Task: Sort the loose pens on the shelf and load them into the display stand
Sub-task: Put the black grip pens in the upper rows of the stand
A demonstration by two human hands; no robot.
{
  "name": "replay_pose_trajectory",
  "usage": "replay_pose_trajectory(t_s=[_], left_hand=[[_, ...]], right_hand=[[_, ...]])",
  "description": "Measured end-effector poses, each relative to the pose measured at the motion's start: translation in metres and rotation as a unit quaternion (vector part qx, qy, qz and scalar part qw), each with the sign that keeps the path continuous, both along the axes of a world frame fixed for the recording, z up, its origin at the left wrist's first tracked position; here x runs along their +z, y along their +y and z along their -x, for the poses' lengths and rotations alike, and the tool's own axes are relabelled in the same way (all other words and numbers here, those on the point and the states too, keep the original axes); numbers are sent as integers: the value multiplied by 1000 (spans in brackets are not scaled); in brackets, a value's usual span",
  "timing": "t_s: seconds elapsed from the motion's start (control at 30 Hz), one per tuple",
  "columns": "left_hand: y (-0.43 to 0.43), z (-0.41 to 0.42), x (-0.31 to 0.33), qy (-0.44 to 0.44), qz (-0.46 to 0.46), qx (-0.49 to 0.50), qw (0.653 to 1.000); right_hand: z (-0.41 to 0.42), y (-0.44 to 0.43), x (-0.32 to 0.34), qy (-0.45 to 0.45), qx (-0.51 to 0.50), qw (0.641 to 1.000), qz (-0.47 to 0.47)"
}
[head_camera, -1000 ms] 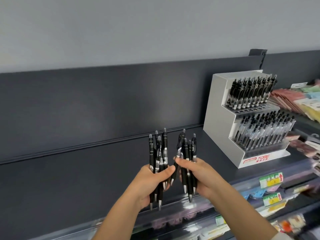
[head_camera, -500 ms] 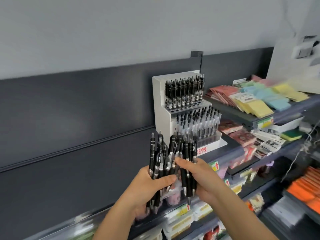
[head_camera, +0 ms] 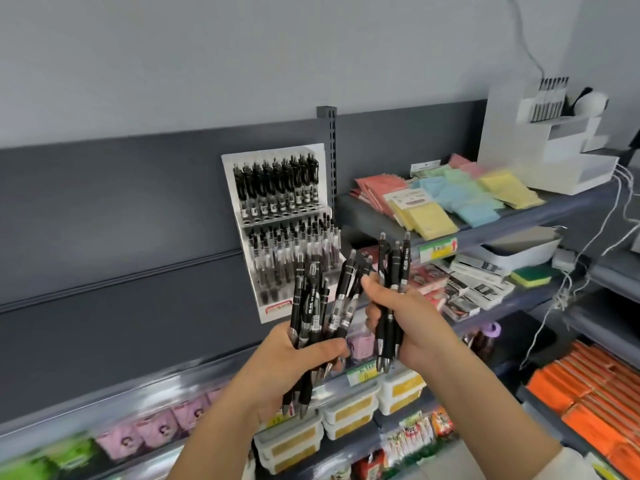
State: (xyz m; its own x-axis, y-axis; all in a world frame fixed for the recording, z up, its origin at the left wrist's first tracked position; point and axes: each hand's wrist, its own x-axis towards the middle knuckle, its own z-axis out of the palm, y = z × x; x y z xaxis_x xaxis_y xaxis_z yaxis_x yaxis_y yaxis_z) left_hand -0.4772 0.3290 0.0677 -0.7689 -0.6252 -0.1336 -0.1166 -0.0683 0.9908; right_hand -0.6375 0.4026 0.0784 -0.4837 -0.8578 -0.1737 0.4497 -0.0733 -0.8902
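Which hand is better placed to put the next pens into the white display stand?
Probably the right hand: it holds only about three pens, held apart from the rest. The left hand grips the big bundle, so it is full. The display stand is behind both hands.

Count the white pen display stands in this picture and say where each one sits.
2. One display stand is on the dark shelf at centre; the second stand is on the sticky-note shelf, far right. Others may be hidden.
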Motion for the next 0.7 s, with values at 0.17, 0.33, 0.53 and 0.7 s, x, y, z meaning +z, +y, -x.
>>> replay_pose_trajectory(t_s=[0.17,0.33,0.53,0.7], left_hand=[[-2,15,20,-3,51,-22,998],[-30,22,46,39,28,20,999],[-75,38,70,59,15,119,991],[-122,42,76,26,112,243,963]], right_hand=[[25,-7,20,28,51,998,13],[43,-39,53,67,122,987,83],[58,-97,84,139,84,983,86],[79,-142,112,176,-38,976,123]])
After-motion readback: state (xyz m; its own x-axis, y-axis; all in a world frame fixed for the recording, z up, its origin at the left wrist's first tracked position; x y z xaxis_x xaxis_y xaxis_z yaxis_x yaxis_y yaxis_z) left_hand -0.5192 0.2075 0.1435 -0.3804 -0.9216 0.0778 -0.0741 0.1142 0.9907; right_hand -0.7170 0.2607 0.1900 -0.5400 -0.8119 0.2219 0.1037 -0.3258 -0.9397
